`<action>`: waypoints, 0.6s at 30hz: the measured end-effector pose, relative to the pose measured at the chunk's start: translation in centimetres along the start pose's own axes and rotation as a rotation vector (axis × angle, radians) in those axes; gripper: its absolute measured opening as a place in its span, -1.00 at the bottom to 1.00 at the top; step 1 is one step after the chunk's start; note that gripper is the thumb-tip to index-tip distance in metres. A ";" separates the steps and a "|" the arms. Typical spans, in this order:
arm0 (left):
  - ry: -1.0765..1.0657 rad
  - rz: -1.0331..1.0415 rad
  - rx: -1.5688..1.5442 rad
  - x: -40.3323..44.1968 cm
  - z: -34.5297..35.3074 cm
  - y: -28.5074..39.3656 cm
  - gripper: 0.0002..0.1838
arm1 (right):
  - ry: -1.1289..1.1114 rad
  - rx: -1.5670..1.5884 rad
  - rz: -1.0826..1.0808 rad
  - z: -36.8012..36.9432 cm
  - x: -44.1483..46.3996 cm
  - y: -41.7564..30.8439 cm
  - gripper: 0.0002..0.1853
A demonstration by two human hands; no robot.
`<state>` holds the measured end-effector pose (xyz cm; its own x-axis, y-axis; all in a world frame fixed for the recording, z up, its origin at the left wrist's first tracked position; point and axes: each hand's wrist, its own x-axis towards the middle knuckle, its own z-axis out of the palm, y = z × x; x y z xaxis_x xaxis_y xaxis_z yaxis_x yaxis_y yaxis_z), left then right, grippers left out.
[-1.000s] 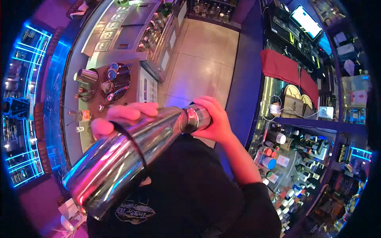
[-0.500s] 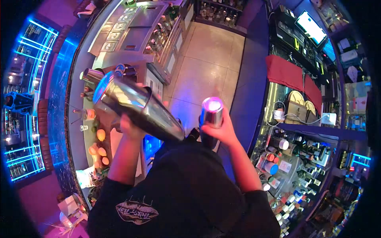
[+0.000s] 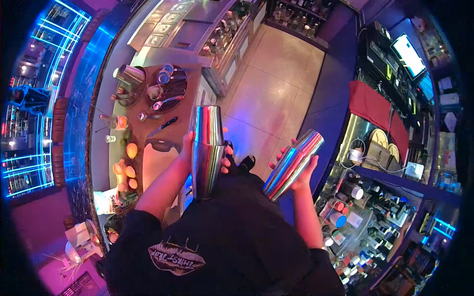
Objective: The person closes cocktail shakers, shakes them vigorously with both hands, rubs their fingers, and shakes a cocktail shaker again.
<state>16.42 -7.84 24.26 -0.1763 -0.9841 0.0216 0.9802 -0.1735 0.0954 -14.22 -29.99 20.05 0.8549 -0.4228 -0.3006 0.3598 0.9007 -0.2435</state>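
Left hand: The left hand (image 3: 184, 153) is wrapped around the left shaker (image 3: 207, 165). The thumb is on one side, and the fingertips curl around the other side.
Left shaker: It sits inside the grip. Its small cup points away from the person, and its fat end is near the black shirt (image 3: 227, 232). The picture does not show if they touch.
Right hand: The right hand (image 3: 302, 177) is wrapped around the right shaker (image 3: 295, 165). The thumb is on the right, and the fingertips peek out on the left.
Right shaker: It lies slanted across the palm. Its top end tips to the right, and its low end points down to the left, near the shirt.
Gap: The shakers are apart, and a dark shoe (image 3: 248, 162) shows between them.
Counter: The brown counter (image 3: 145, 132) is on the left, past the left hand. A knife (image 3: 170, 122) and a yellow fruit (image 3: 132, 150) lie on it.
Shelf side: A red cloth (image 3: 370, 96) hangs on the right, well apart from the right hand.
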 end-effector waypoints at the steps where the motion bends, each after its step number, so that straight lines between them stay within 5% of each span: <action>1: -0.057 0.042 -0.016 0.1 -0.2 0.1 0.19 | -0.106 -0.004 0.009 0.4 0.1 0.2 0.21; 6: -0.049 0.279 0.150 1.6 2.1 1.2 0.27 | -0.027 -0.133 -0.007 1.2 0.7 -0.8 0.22; 9: -0.079 0.290 0.257 2.4 3.2 1.6 0.26 | 0.085 -0.188 -0.054 1.8 0.8 -1.5 0.18; 11: -0.037 0.268 0.288 1.7 2.6 1.4 0.22 | -0.088 -0.219 -0.054 1.4 0.6 -1.8 0.08; 18: 0.016 0.171 0.267 2.2 2.7 0.7 0.20 | -0.046 -0.351 0.015 2.7 0.1 -2.3 0.20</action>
<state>16.46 -9.98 27.05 -0.0073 -0.9990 0.0443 0.9369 0.0086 0.3495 -13.96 -31.79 23.12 0.8782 -0.3972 -0.2664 0.2032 0.8140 -0.5441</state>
